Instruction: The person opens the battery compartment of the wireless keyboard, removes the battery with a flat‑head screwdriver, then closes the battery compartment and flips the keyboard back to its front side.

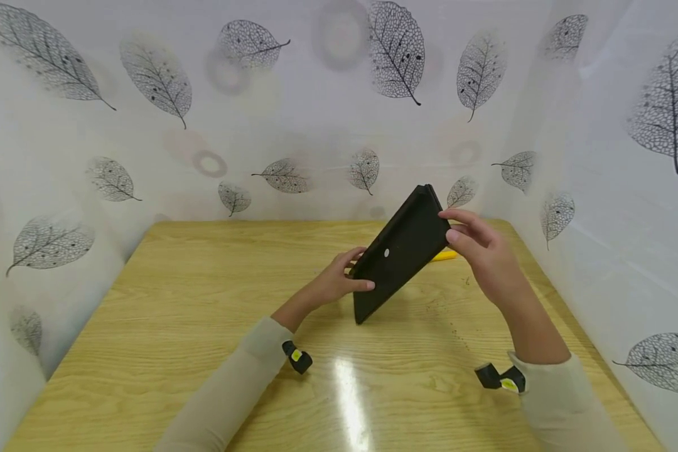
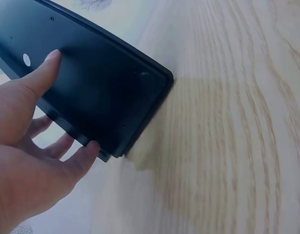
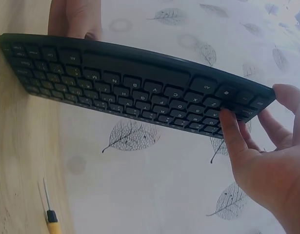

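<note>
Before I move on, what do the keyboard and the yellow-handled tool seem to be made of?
Keyboard: probably plastic, satin black, from its back's soft sheen. Yellow-handled tool: grip likely plastic, solid yellow; thin shaft probably metal, silvery.

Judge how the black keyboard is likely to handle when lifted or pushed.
The keyboard is probably stiff: its long edges look straight in the head view. Its thin profile suggests it is fairly light for its size. Its smooth-looking underside may be somewhat slippery.

Keyboard (image 1: pixel 405 251) between left hand (image 1: pixel 339 280) and right hand (image 1: pixel 482 254), perhaps touching table (image 1: pixel 203 282) below, screwdriver (image 1: pixel 444 255) behind, backdrop (image 1: pixel 316 129) beyond
</note>
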